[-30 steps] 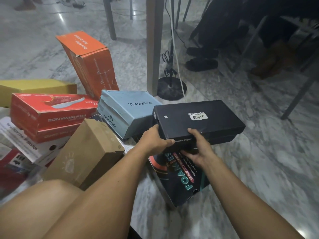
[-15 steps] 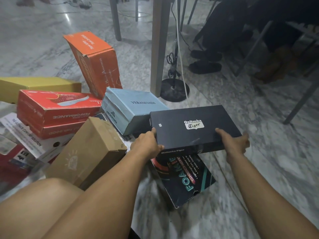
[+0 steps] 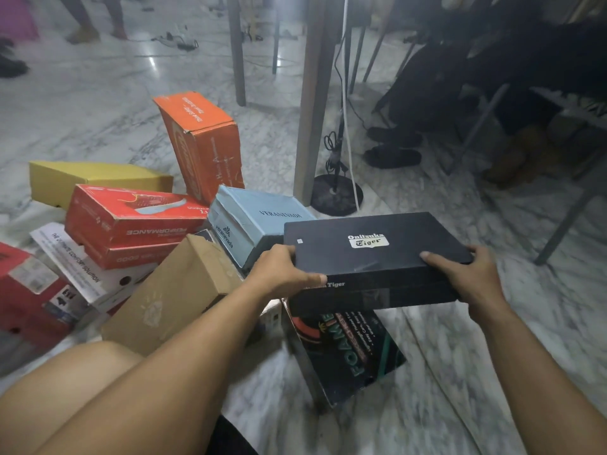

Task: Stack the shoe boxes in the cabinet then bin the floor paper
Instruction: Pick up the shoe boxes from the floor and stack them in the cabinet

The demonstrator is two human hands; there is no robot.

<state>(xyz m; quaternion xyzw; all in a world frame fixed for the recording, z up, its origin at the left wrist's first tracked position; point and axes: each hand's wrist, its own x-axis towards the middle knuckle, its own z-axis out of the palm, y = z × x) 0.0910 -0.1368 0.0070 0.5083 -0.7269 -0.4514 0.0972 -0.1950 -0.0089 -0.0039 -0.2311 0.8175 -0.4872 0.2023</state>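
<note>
Black shoe box [image 3: 371, 257] is held above the marble floor [image 3: 492, 339], over a dark printed box [image 3: 348, 349]. Left hand [image 3: 282, 274] and right hand [image 3: 466, 274] clasp its 2 ends; a blue box [image 3: 256, 221] is just beside.

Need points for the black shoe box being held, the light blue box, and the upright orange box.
black shoe box [image 3: 358, 254]: head view, bare lid top left of the logo.
light blue box [image 3: 262, 221]: head view, lid top near the printed name.
orange box [image 3: 213, 156]: head view, tall side panel.
</note>
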